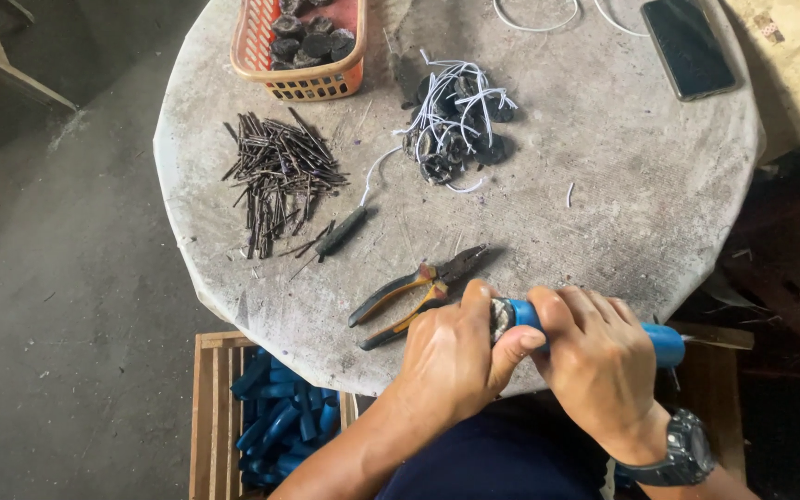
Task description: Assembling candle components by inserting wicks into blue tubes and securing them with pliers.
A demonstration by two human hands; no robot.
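Observation:
My right hand [599, 356] grips a blue plastic tube [667, 343] held level over the near edge of a round grey table [604, 185]. My left hand [456, 356] is closed around the tube's left end, its thumb and fingers pressing a dark round piece [500, 319] against the opening. A watch sits on my right wrist. Pliers [418, 287] with black and orange handles lie on the table just beyond my left hand, untouched.
A pile of thin dark metal pins [275, 176] lies at the left, a dark tool [340, 231] beside it. Dark round parts with white wires [456, 120] sit mid-table. An orange basket [303, 46] and a phone [689, 46] are at the far edge. A wooden crate of blue tubes [280, 421] stands below.

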